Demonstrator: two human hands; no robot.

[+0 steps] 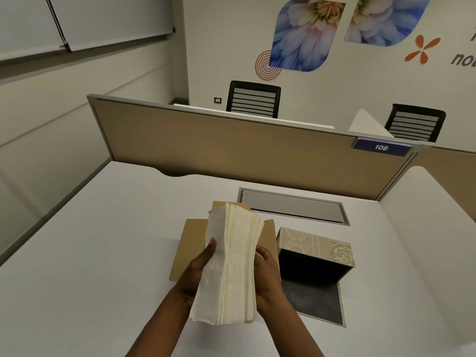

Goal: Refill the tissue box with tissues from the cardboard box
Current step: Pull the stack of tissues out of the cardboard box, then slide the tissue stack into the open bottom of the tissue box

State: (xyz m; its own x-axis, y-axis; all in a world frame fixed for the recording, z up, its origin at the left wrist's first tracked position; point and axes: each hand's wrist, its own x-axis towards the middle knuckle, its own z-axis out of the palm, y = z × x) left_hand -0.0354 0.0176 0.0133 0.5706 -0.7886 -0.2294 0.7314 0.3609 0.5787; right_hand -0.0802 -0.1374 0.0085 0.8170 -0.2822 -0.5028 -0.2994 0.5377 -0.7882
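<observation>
A thick stack of white tissues (pixel 231 264) is held on edge between both hands, above the brown cardboard box (pixel 189 243), whose flaps show on either side. My left hand (pixel 197 269) presses the stack's left face, thumb up along it. My right hand (pixel 268 274) presses its right face. To the right lies the beige patterned tissue box (pixel 315 246), on its side, its dark inside open toward me and its bottom flap (pixel 318 300) folded flat onto the desk.
Everything rests on a white desk (pixel 103 253). A grey cable hatch (pixel 293 206) lies behind the boxes. A tan partition (pixel 231 148) with a "109" tag closes the back and right. Two black chairs stand beyond it.
</observation>
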